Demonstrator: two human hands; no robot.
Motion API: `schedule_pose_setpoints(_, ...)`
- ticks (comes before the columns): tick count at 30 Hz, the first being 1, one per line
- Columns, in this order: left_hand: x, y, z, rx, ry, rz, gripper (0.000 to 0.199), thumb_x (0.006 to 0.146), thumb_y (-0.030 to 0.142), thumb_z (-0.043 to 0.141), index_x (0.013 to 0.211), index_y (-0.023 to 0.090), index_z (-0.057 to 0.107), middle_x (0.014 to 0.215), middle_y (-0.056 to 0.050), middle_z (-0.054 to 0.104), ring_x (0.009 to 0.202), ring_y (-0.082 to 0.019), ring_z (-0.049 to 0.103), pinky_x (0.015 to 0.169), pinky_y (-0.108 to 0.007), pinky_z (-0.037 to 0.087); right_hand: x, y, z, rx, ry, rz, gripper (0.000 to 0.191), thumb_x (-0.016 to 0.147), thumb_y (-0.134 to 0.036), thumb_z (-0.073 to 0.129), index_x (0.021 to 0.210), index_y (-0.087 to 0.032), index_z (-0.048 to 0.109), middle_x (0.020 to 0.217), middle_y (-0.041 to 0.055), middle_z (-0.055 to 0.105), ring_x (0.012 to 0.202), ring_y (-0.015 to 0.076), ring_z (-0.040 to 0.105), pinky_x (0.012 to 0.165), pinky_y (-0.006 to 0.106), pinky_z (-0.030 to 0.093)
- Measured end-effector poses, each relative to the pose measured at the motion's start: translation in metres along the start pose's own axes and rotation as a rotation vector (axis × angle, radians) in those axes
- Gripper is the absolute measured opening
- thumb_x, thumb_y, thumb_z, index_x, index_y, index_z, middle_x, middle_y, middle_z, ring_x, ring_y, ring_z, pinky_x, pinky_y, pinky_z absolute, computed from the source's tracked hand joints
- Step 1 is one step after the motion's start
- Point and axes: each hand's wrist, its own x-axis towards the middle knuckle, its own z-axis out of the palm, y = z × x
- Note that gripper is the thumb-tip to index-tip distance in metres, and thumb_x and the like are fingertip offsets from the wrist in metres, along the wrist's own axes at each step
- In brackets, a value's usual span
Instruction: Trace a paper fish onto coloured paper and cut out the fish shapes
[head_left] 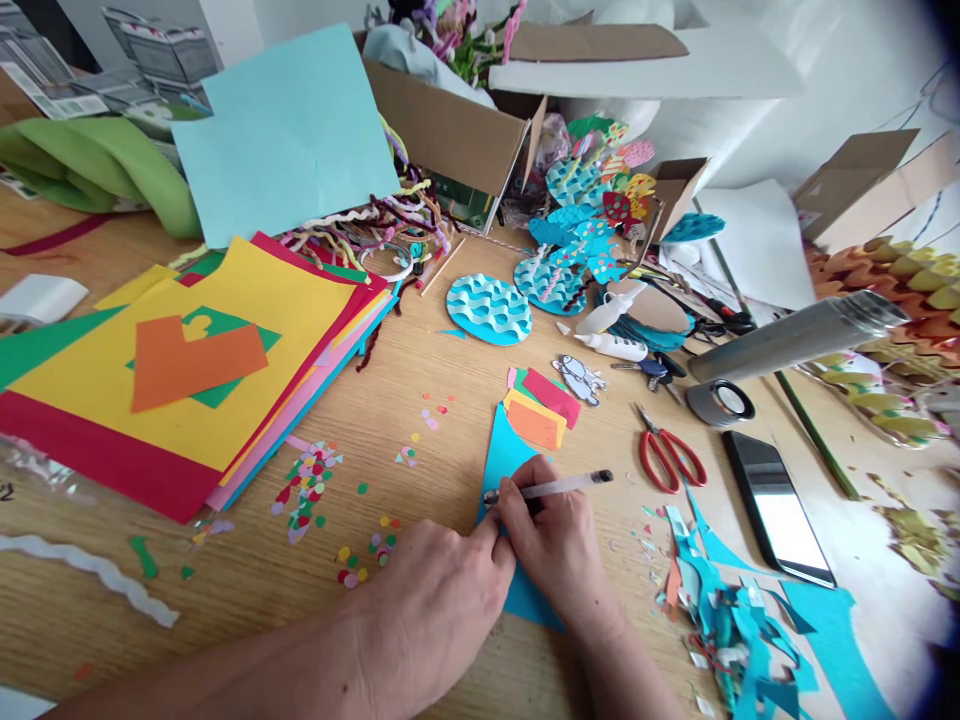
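A strip of bright blue paper (517,600) lies on the table beneath both hands. My right hand (555,530) is closed around a clear pen (566,484), whose dark-capped end points right; its tip is hidden by the fingers. My left hand (450,580) presses the paper down with curled fingers, right against my right hand. Small cut pieces of orange paper (534,424) and red paper (553,397) rest at the strip's far end. A small grey-and-white cutout figure (580,379) lies just beyond them.
Left stands a stack of coloured paper (300,290), with paper dots (309,490) nearby. At right are red-handled scissors (667,455), a phone (780,510), blue scraps (739,630) and a metal tube (795,340). Wavy-patterned blue ovals (489,309) and a cardboard box (450,120) sit farther back.
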Motion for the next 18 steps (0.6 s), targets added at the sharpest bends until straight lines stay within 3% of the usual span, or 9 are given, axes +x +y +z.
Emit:
schedule_pose_setpoints(9,-0.002,0.000,0.002,0.011,0.054,0.012,0.037,0.084,0.007,0.035,0.116,0.013,0.053,0.090,-0.009,0.065,0.053,-0.020,0.061,0.044,-0.031,0.047,0.000,-0.001,-0.001,0.011,0.016,-0.035,0.021,0.084,-0.023,0.050,0.064,-0.021,0.046,0.048,-0.0051,0.050,0.040,0.0086,0.043,0.040,0.019,0.033)
schedule_pose_setpoints(18,-0.001,0.000,0.000,0.076,0.035,-0.021,0.043,0.085,0.007,0.036,0.126,0.016,0.044,0.114,-0.014,0.063,0.061,-0.018,0.066,0.052,-0.029,0.050,-0.002,-0.009,-0.016,0.434,0.343,0.099,0.023,0.085,-0.034,0.058,0.070,-0.020,0.049,0.053,-0.0056,0.051,0.040,0.0076,0.045,0.036,0.018,0.034)
